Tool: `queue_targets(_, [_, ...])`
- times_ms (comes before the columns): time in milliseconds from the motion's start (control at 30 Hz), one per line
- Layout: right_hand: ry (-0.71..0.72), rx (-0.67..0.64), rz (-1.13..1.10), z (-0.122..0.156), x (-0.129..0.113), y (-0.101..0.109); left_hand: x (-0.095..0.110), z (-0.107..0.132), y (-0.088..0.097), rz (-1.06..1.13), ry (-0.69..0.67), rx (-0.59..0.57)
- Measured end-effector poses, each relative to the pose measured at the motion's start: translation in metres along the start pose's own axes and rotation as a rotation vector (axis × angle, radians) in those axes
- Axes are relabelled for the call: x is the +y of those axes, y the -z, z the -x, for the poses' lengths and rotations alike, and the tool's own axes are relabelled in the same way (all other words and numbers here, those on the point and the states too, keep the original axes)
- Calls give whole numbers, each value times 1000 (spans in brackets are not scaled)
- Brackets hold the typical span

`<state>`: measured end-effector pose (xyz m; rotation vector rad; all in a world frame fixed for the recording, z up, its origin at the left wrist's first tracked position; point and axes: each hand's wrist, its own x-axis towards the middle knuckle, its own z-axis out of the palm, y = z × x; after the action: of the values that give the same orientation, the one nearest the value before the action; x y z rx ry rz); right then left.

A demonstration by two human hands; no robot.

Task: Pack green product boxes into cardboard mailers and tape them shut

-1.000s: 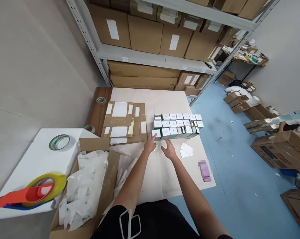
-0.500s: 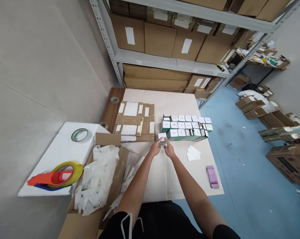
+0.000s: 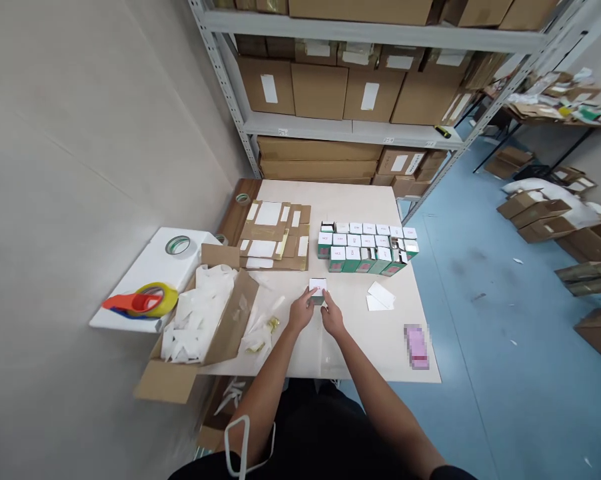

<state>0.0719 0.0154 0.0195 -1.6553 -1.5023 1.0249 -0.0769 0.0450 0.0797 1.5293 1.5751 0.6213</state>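
A small white-topped box (image 3: pixel 318 285) with dark green sides stands on the table between my two hands. My left hand (image 3: pixel 301 311) grips its left side, with fingers at the top edge. On the other side my right hand (image 3: pixel 332 316) holds the box's right edge. Just beyond it, rows of similar green-and-white boxes (image 3: pixel 353 260) stand close together, and a few have open tops. White paper slips (image 3: pixel 380 297) lie to the right of my hands.
Flattened cardboard (image 3: pixel 280 233) lies at the table's back left. An open carton (image 3: pixel 230 320) of white packing material stands at the left, beside a white block (image 3: pixel 140 277) with tape rolls. Clear plastic (image 3: pixel 260 330) lies near my left forearm. A shelf rack (image 3: pixel 330 127) stands behind.
Both hands have brought the small box nearer to me, away from the rows of boxes. The camera view has shifted, so the left carton and table edge show more fully.
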Motion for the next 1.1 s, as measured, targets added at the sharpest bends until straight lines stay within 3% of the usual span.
queue_targets(167, [40,-30,-27,53,17,-11,-19,47,-21,41,76,44])
queue_targets(300, [16,-109,-53,74,31,-18,-36,68,-31,-34,117,10])
queue_targets(400, [19,-123,-47,73,36,-17,-40,75,-28,-121,113,14])
queue_targets(567, [114,-153,-45,49,33,-12,-40,88,-29,-203,207,189])
queue_targets(633, [113,-217,-33,40,32,-11,-41,91,-33,-167,210,144])
queue_targets(733, [104,-268,-3,32,32,-7,-45,91,-37,-115,153,53])
queue_targets(900, [91,-253,-39,39,35,0,-52,74,-28,-78,131,43])
queue_targets(1100, [-94,-228,-259,68,27,-36,-55,39,-4,-88,140,20])
